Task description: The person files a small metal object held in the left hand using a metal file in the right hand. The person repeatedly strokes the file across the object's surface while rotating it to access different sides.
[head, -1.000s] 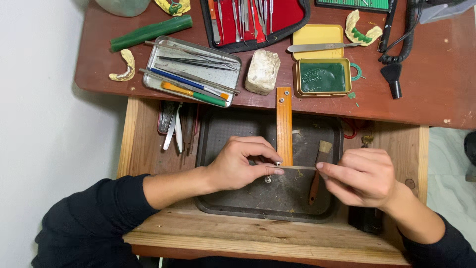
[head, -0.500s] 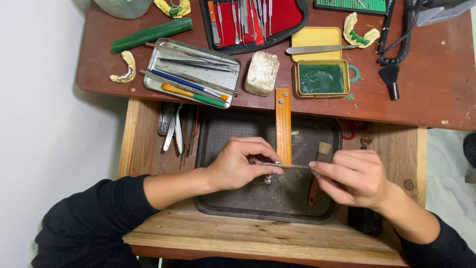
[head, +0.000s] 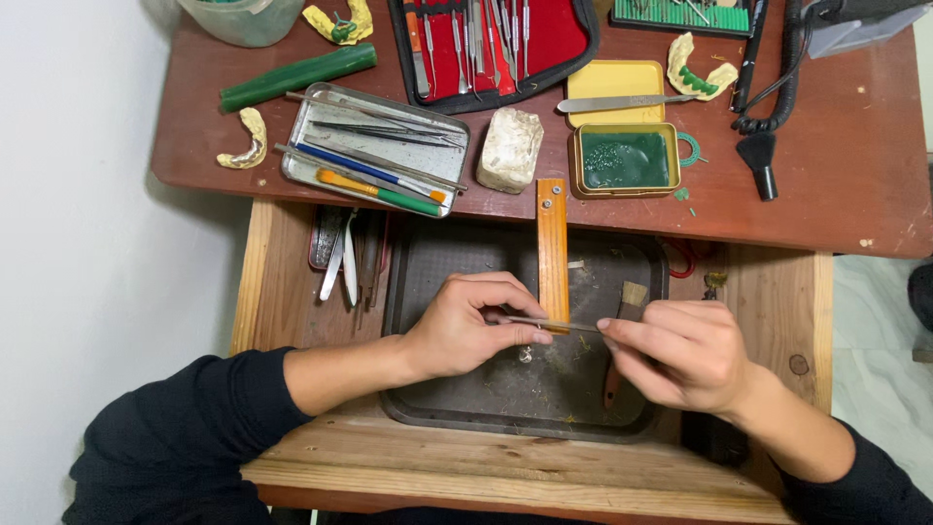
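Both hands grasp one thin metal rod (head: 552, 324) over the dark tray (head: 428, 292): the left hand (head: 466, 326) pinches one end, the right hand (head: 680, 352) the other. Held only at its tips, the rod could bend or slip and drop beside the small shiny piece (head: 525, 355) in the tray. It looks slim, straight and grey, crossing the orange wooden peg (head: 552, 243).

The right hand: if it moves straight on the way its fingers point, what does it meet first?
The right hand points leftward along the thin metal tool, so it would probably meet the left hand's fingertips first, just past the wooden peg; depth is unclear.
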